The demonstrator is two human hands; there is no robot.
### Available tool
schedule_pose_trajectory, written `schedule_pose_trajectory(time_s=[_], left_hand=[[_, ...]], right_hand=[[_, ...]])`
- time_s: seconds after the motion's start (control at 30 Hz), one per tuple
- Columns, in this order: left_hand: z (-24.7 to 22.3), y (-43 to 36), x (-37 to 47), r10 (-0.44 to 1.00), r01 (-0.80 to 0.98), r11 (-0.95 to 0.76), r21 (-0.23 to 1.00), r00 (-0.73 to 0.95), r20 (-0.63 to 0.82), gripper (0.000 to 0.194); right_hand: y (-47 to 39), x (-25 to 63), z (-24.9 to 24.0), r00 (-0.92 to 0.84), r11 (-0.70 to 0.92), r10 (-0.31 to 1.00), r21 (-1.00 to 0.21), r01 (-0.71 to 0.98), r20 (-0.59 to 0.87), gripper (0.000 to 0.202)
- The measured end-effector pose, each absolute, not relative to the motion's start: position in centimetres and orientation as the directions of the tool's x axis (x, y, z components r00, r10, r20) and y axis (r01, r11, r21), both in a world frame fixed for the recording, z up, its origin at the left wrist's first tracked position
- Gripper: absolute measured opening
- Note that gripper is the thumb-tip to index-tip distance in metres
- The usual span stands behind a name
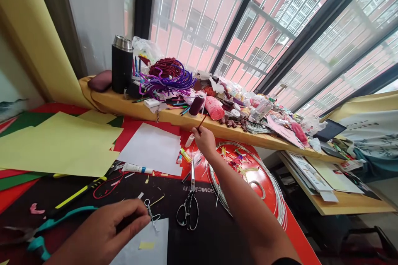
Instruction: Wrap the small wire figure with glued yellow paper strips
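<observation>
My left hand (112,225) is over the front of the black mat, thumb and forefinger pressed together beside a small twisted wire piece (151,214); whether it grips the wire is hard to tell. Below lies a white sheet (138,244) with a yellow paper strip (146,245). My right hand (204,140) reaches forward to the ledge, closed around a thin dark reddish stick (202,121). Near it are a small white bottle (189,140) and a dark thread spool (197,104). Silver scissors (190,203) lie on the mat between my hands.
Teal-handled pliers (40,232) and a yellow-black cutter (81,192) lie left. Yellow sheets (59,145) and a white sheet (152,147) cover the back left. Coiled wire (276,198) is at right. A black flask (122,66) and purple pipe cleaners (174,80) crowd the ledge.
</observation>
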State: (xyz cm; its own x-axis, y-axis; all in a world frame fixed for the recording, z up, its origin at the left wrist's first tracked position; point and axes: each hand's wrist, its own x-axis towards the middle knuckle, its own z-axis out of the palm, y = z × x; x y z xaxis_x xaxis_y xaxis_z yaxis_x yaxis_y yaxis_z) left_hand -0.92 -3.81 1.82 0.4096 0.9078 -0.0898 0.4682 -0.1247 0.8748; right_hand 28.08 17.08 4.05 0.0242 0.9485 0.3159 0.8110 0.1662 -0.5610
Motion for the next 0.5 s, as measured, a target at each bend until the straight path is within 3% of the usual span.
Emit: schedule_pose_trajectory(time_s=[0.13,0.3,0.5], left_hand=[[3.5,2.6,1.7,0.937,0.539,-0.212,0.815,0.348,0.014,0.036],[1.2,11.4,6.8,0.931,0.613,-0.356,0.706,0.294,0.215,0.052],[-2.1,15.9,12.5,0.911,0.652,-0.410,0.638,0.319,0.260,0.059]], right_hand=[[17.0,28.6,4.4,0.016,0.191,0.942,-0.575,0.796,0.335,0.023],[15.9,28.7,4.4,-0.001,0.234,0.933,-0.602,0.764,0.361,0.026],[14.4,28.8,5.4,-0.026,0.283,0.923,-0.633,0.720,0.383,0.025]])
